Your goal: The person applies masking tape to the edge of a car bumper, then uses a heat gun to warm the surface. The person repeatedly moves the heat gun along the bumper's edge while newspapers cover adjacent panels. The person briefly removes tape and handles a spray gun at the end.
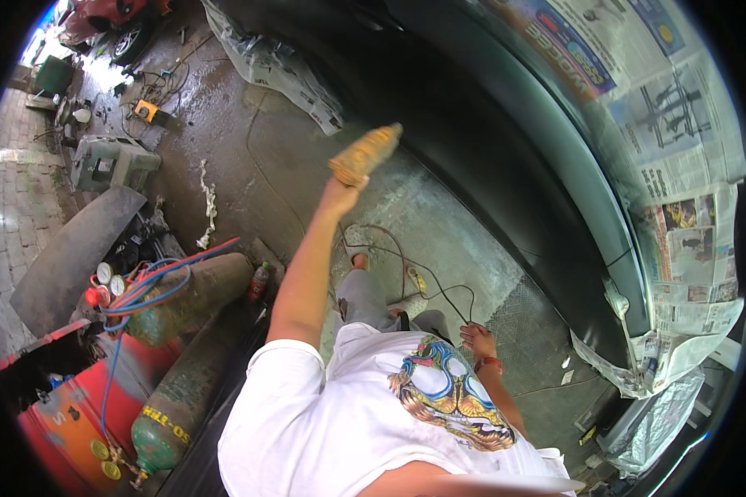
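My left arm stretches forward, and my left hand (pixel 346 192) is closed on a crumpled yellow-orange cloth (pixel 368 152). The cloth is blurred and appears close to the lower edge of a dark car body panel (pixel 506 178); I cannot tell whether they touch. My right hand (pixel 477 340), with a red band at the wrist, is low at my right side. Its fingers are curled around a thin black cable (pixel 453 296) that loops across the floor by my feet. The palm side is hidden.
Newspaper (pixel 680 174) masks the car's upper part, and more sheeting (pixel 273 62) hangs at its far end. To my left lie gas cylinders (pixel 192 377) with gauges and a blue hose (pixel 159 283), a red panel (pixel 75 414) and a grey machine (pixel 114 164). A yellow tool box (pixel 146 111) sits among cables.
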`<act>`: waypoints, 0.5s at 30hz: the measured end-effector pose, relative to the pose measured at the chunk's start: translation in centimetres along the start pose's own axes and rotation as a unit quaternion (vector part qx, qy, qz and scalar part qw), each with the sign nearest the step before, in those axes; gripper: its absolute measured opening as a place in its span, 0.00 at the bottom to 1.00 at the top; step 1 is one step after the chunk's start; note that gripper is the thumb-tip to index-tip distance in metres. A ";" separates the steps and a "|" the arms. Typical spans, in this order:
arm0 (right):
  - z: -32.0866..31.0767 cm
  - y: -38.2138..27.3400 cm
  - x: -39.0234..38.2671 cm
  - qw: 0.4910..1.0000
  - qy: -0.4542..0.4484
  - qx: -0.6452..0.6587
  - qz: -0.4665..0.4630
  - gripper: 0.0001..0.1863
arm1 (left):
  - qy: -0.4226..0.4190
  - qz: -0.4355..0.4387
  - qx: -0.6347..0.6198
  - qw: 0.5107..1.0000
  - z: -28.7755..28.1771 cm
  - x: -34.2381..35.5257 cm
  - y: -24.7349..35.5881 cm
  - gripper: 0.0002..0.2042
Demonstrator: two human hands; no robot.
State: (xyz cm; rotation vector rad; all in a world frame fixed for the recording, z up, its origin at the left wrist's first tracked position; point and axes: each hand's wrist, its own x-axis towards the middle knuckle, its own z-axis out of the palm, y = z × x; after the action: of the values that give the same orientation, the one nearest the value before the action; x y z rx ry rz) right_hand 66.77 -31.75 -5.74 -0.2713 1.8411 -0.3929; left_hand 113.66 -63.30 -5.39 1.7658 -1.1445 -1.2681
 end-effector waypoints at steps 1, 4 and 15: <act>1.1 -0.9 0.1 1.000 -0.014 0.007 -0.011 0.18 | 0.025 0.016 -0.025 0.999 -2.7 1.6 0.3 0.26; 4.2 -3.8 0.4 1.000 -0.020 0.001 -0.020 0.17 | 0.124 0.036 -0.007 0.992 -10.3 6.4 2.3 0.27; 9.8 -8.4 3.5 0.998 -0.046 0.009 -0.043 0.18 | 0.279 0.105 -0.029 0.954 -17.3 7.0 13.8 0.26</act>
State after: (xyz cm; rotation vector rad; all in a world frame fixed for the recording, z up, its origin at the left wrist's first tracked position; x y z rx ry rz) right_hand 74.95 -42.06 -8.01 -0.3517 1.7394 -0.4484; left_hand 127.42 -74.62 9.41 1.7440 -0.9196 -0.6073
